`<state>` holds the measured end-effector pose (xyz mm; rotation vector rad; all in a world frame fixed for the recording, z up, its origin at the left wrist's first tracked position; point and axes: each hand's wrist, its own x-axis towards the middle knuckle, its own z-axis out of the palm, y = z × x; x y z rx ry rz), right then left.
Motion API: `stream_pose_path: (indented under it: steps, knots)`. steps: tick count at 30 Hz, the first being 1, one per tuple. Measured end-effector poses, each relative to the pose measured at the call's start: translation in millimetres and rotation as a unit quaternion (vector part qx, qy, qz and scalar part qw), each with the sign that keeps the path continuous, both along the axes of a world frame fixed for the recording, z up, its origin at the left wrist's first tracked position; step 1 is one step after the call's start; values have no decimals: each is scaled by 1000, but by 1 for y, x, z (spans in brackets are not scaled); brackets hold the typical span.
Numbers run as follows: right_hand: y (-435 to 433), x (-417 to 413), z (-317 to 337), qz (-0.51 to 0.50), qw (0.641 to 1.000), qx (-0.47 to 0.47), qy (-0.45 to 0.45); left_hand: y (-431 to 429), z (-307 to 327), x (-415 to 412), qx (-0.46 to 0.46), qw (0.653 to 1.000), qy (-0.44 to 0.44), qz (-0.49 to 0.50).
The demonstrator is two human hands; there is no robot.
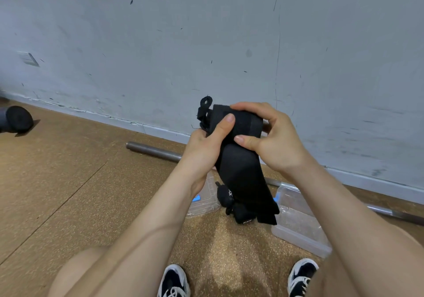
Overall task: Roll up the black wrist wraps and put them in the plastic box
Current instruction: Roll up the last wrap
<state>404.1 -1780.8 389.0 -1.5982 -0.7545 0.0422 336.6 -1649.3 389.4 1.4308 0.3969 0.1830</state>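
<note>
Both hands are working one black wrist wrap (238, 124) in mid-air at chest height — the left hand (207, 146) is clamping the rolled core with its thumb pressed across it, while the right hand (273, 139) is pinching the outer turn closed. The loose tail is hanging below the grip, limp and light, so it is likely needing steady tension to stay tight. Under the grip, more black wraps (234, 201) are lying on the floor between a plastic box (300, 230) and its lid (204, 201).
</note>
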Motion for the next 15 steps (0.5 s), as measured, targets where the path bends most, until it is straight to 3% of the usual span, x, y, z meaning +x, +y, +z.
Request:
stream_pose_path:
  steps: [5,8,10,12,15]
  knots:
    - [2,1,-1,-1,994,-57,-97,-1,0,-1,-31,999,15,8]
    - [1,1,-1,13,991,-91,-98,-2,0,-3,-46,999,7,11]
    - [-3,0,-1,48,993,-99,-35,-1,-1,-3,-48,999,-14,6]
    - [-5,-1,-2,95,989,-46,104,-1,0,-2,-40,999,-36,-2]
    - [-7,1,-2,122,939,23,322,1,-1,-2,-52,997,-55,-8]
